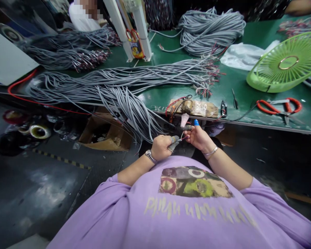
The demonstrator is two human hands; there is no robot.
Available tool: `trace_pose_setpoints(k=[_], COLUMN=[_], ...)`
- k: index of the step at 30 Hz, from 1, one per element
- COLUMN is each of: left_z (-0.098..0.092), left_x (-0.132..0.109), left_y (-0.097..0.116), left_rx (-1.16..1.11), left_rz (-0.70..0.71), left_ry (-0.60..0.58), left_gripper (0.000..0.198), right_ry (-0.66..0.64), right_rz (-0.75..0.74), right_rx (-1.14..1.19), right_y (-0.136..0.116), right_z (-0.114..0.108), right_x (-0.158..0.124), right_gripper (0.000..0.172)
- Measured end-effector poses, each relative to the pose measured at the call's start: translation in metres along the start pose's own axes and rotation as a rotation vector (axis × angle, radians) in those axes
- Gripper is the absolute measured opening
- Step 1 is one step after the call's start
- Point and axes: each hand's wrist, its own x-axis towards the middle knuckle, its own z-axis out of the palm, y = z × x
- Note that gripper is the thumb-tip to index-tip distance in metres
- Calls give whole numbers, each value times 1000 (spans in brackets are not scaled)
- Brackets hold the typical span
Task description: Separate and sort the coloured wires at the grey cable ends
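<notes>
My left hand (162, 146) is closed on the end of a grey cable (180, 139) in front of my chest, with grey covers on some of its fingertips. Thin coloured wires come out of that cable end. My right hand (198, 138) pinches these wires between thumb and fingers; a blue cover wraps one of its digits. Beside my left hand, a bundle of grey cables (134, 107) hangs over the bench edge. Just beyond my hands, a wooden block with wires and tape (203, 108) lies at the edge, a pinkish-white piece (184, 120) sticking out from it.
Orange-handled pliers (279, 106), small black cutters (223, 109) and a green fan (287, 64) are on the green bench (238, 121). A large grey cable coil (212, 31) sits farther back. White posts (142, 38) rise behind the cables. A cardboard box (106, 133) stands below, left.
</notes>
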Motion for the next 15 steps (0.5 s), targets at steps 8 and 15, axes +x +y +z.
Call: trace_pose_setpoints(k=[8, 15], left_z=[7, -9], left_x=[2, 17], left_y=[-7, -27], left_rx=[-71, -452], left_rz=[-45, -115], left_ry=[-294, -494], left_gripper=[26, 35], right_ry=[-11, 249], right_rz=[-67, -592], right_rx=[-234, -812], right_y=[-2, -41], right_z=[-10, -22], right_x=[-14, -35], right_gripper=[41, 39])
